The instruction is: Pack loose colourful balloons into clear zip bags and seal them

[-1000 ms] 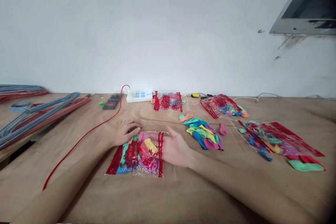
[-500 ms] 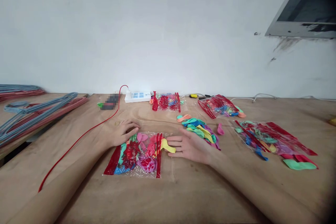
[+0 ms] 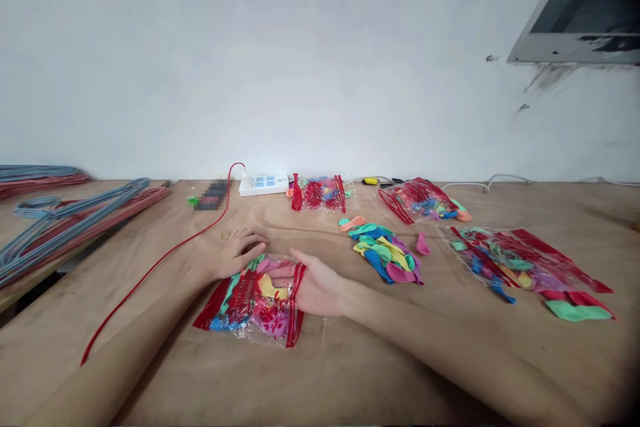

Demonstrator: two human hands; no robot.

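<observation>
A clear plastic bag with red bands (image 3: 240,303) lies in front of me, filled with balloons of several colours. My left hand (image 3: 235,253) rests at the bag's upper left edge, fingers loosely stretched on the table and thumb by the green balloons. From the right, my right hand (image 3: 320,283) reaches through the bag's open end, fingers stretched out inside and thumb raised apart outside. A yellow balloon (image 3: 273,288) lies at those fingertips, inside the bag. To the right is a loose pile of balloons (image 3: 387,253), with a single pink balloon (image 3: 423,244) beside it.
More balloon bags lie at the back (image 3: 320,193), back right (image 3: 420,200) and right (image 3: 525,257). A white power strip (image 3: 263,185) sits by the wall, its red cable (image 3: 165,257) crossing the table's left side. Blue and red hangers (image 3: 75,220) are stacked far left.
My right hand has moved left into the bag's opening, and the yellow balloon has gone from the opening to inside the bag. My left hand has stayed at the bag's edge.
</observation>
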